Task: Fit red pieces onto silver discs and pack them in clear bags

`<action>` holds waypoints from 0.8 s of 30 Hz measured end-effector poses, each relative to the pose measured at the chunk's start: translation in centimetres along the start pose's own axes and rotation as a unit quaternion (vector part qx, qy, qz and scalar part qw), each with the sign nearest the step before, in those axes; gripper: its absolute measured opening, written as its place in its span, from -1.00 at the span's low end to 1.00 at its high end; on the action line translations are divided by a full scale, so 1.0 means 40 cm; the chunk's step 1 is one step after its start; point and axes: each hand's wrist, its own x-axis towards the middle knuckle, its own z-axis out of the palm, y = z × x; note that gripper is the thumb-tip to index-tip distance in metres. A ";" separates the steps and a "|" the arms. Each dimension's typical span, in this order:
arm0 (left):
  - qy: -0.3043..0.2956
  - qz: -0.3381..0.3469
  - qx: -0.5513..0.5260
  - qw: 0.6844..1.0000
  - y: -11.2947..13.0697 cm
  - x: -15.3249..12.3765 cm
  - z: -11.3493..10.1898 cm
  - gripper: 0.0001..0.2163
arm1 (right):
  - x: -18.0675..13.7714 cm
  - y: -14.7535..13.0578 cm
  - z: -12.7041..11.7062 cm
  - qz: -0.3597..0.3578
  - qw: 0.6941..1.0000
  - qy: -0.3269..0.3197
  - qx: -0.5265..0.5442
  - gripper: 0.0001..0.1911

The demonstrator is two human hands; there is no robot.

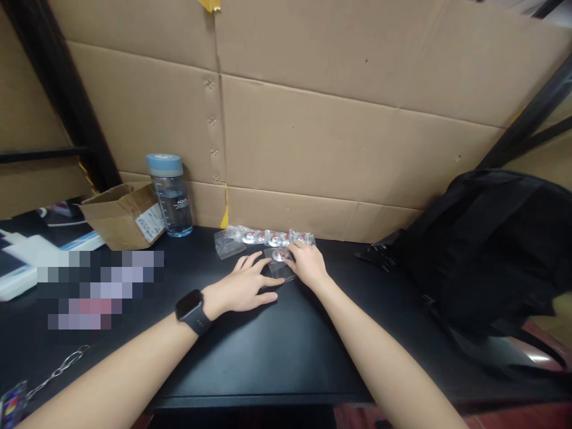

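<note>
Clear plastic packet (pixel 279 262) laid flat on a black tabletop (pixel 268 351)

One packet with a round silver disc (pixel 279 255) inside, marked in red, lies between the person's hands, just in front of a row of similar packets (pixel 274 239) along the foot of a cardboard wall (pixel 313 131). The left hand (pixel 243 289) is palm down with its fingers spread apart; its forefinger reaches over the near edge of the packet, and its thumb is stretched out below. A dark watch (pixel 190 305) circles that wrist. The right hand (pixel 308 264) comes in from the other side, thumb and fingertips at the right edge of the disc; whether they pinch the plastic or only rest against it, I cannot tell.

To the left, a water bottle (pixel 172 202) with a blue lid stands upright just beside an open cardboard box (pixel 118 217) bearing a white label. A metal chain (pixel 60 372) lies near the front left. Well apart on the right sits a black backpack (pixel 500 238). Yellow tape (pixel 224 211) hangs at a seam behind the packets.
</note>
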 end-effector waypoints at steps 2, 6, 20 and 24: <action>0.001 0.003 -0.001 1.000 0.004 0.000 -0.006 -0.60 | -0.002 -0.001 0.004 -0.018 1.000 0.000 0.007 -0.75; -0.004 0.013 -0.017 1.000 0.003 0.001 -0.015 -0.65 | -0.007 -0.002 0.002 -0.034 0.999 -0.013 0.018 -0.74; 0.069 -0.003 -0.056 0.996 -0.026 0.024 -0.005 -0.45 | -0.017 0.034 -0.033 -0.120 0.960 -0.064 0.244 -0.72; 0.093 -0.033 -0.063 0.993 -0.021 0.040 0.005 -0.33 | -0.018 0.076 -0.043 -0.123 0.951 -0.096 0.266 -0.56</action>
